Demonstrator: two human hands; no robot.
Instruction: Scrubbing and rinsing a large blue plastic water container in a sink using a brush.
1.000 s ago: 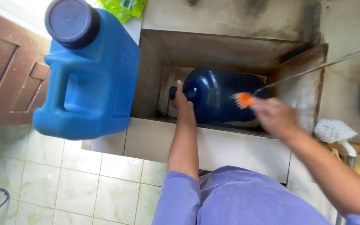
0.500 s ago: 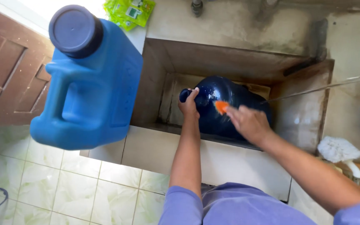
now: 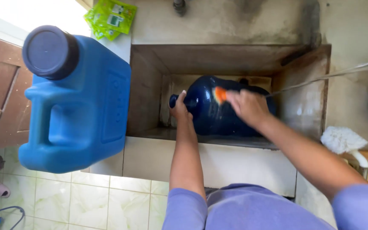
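A large dark blue water bottle lies on its side in a deep concrete sink, neck pointing left. My left hand grips the bottle at its neck. My right hand presses an orange scrubber against the bottle's upper side; most of the scrubber is hidden under the fingers.
A big light blue jerrycan with a dark cap stands on the counter left of the sink. Green sachets lie behind it. A white brush rests at the right. A thin hose runs in from the right. Tiled floor lies below.
My right hand has slid the orange scrubber leftwards along the bottle, from its right end towards the shoulder. The left hand has stayed on the neck.
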